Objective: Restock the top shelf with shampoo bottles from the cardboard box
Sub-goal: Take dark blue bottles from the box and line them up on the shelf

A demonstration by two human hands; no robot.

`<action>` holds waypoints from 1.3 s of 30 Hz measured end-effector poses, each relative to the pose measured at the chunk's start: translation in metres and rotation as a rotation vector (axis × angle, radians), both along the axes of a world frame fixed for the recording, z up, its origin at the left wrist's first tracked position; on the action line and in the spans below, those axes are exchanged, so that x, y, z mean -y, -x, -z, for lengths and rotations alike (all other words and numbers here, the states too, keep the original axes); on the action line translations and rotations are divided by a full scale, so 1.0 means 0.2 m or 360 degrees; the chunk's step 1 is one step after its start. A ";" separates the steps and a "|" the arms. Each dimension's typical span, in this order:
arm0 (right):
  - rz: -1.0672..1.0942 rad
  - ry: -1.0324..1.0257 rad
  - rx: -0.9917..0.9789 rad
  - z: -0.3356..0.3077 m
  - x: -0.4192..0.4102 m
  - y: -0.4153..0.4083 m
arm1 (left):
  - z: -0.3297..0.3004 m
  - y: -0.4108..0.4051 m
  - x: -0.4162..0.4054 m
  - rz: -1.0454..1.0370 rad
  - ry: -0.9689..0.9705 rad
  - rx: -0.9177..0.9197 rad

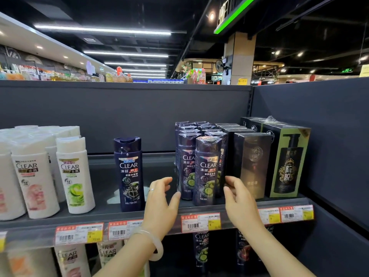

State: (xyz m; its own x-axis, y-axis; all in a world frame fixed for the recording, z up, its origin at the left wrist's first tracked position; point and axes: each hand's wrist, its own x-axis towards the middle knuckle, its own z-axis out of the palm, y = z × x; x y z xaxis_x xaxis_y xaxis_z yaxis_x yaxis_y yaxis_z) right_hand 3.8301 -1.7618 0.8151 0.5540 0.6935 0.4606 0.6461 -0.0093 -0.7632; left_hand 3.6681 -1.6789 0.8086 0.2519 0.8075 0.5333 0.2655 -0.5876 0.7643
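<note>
Where the top shelf [111, 212] runs across the middle of the frame, a shrink-wrapped pack of shampoo bottles [200, 162] stands just right of centre, with the two hands on either side of its front end. The bottles are dark purple with flip caps, in two rows running back toward the grey rear panel; glossy film covers them, and the front labels read CLEAR above a picture of green slices. The left hand [161, 198], wearing a ring and a pale bangle, is relaxed and open, its thumb touching the lower left edge of the pack. The right hand [238, 193] is also open, fingers loosely bent, fingertips against the pack's lower right side; neither hand grips anything. A single dark blue bottle [129, 172] stands apart to the left, white bottles [73, 174] fill the far left, and dark boxes [252, 162] stand right of the pack.
</note>
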 end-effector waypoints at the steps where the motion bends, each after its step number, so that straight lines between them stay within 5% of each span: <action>1: -0.0007 0.0018 -0.0012 0.00 0.01 -0.01 | -0.01 0.00 0.00 0.0003 0.0005 0.0006; 8: -0.0085 0.0042 -0.0074 0.02 0.02 0.08 | 0.02 0.00 0.04 -0.0039 -0.0263 0.0024; 13: -0.0096 -0.0346 0.0235 0.01 0.05 0.20 | 0.09 0.17 0.07 -0.0437 -0.0583 0.0497; 16: -0.0442 -0.0186 0.0464 0.00 -0.01 0.34 | 0.07 0.24 0.02 -0.0713 -0.0341 0.0569; 20: -0.0630 0.0039 0.0344 0.01 -0.14 0.49 | 0.02 0.28 -0.03 -0.0555 0.0183 0.0263; 28: -0.0591 0.0079 0.0256 0.05 -0.26 0.58 | 0.01 0.30 -0.11 -0.0561 0.0219 -0.0009; 33: -0.0400 -0.0333 0.0290 0.06 -0.16 0.52 | 0.04 0.30 -0.14 -0.0550 0.0204 -0.0041; 35: -0.0226 -0.0516 0.0221 0.07 -0.10 0.46 | 0.07 0.29 -0.10 -0.0632 0.0091 0.0055; 39: 0.0103 -0.0690 0.0014 0.05 -0.03 0.31 | 0.10 0.19 0.07 -0.0439 -0.0671 0.0294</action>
